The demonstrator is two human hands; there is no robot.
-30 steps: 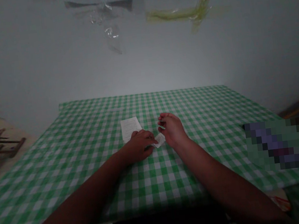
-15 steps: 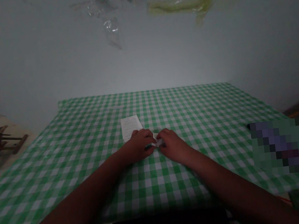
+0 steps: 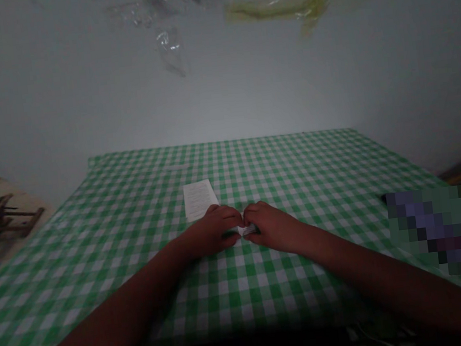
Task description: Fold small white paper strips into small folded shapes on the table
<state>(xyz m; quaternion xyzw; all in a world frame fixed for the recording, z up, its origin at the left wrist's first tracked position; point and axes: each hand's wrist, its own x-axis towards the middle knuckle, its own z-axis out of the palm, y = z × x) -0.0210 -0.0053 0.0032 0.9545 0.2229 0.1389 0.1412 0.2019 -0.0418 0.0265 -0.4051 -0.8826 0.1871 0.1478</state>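
Note:
A small piece of white paper [image 3: 247, 229], seemingly folded, is pinched between my two hands close above the checked tablecloth. Its left end is gripped by my left hand [image 3: 216, 228], fingers curled and thumb below. My right hand [image 3: 267, 224] grips the other end in the same way, and the fingertips of both hands almost meet. Much of the paper is hidden by my fingers. Just beyond my left hand lies a printed white sheet [image 3: 198, 199], flat on the cloth, its lower right corner covered by that hand.
A green and white checked tablecloth [image 3: 288, 166] covers the table up to a pale wall [image 3: 221, 90] with tape on it. At the right edge lies a pixelated, blurred-out object [image 3: 432, 228]. Wooden furniture [image 3: 7, 220] stands on the floor at left.
The piece of paper has turned between my fingers and shows a flatter, longer edge. Both hands have sunk slightly towards me. The printed sheet lies as before.

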